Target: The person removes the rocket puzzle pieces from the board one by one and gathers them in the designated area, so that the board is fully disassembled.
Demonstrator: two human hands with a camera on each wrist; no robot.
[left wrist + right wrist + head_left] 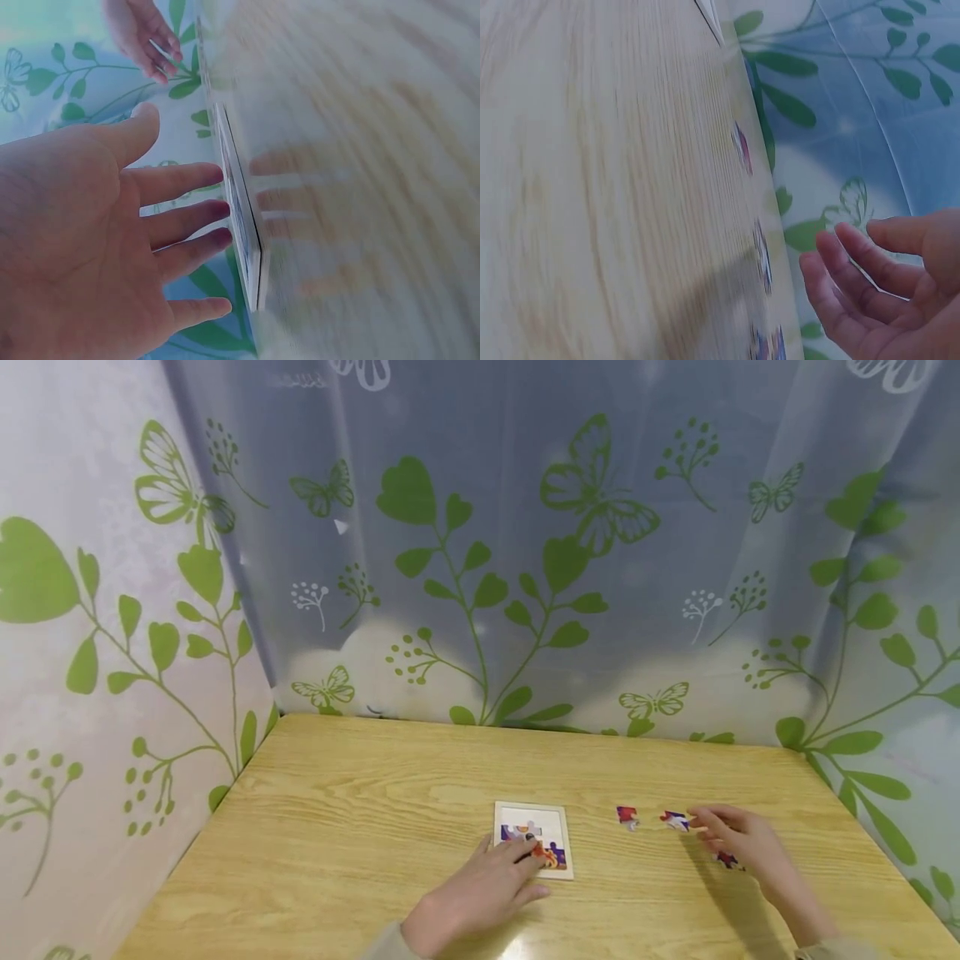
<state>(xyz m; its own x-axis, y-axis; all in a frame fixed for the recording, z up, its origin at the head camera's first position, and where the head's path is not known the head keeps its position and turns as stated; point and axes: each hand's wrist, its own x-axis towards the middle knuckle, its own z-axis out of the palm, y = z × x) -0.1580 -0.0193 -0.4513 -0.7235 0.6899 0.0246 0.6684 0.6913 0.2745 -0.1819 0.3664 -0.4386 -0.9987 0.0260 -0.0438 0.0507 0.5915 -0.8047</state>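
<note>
A jigsaw puzzle tray [555,814] with a pale rim lies on the table, its lower part filled with purple and orange pieces. My left hand [491,881] rests its extended fingertips on those pieces, partly covering them. In the left wrist view, the fingers of the left hand [142,232] are spread and touch the tray's face. My right hand [746,847] hovers over loose puzzle pieces, fingers loosely bent. The right wrist view shows nothing in the right hand [885,285]. Near its fingertips lies a red, white and purple puzzle piece [675,821]; another dark piece [727,860] is partly hidden beneath the hand.
A red and purple puzzle piece [627,817] lies between the tray and the right hand. The wood-grain table [360,802] reaches back to a curtain [480,610] printed with green leaves and butterflies, which also hangs along both sides.
</note>
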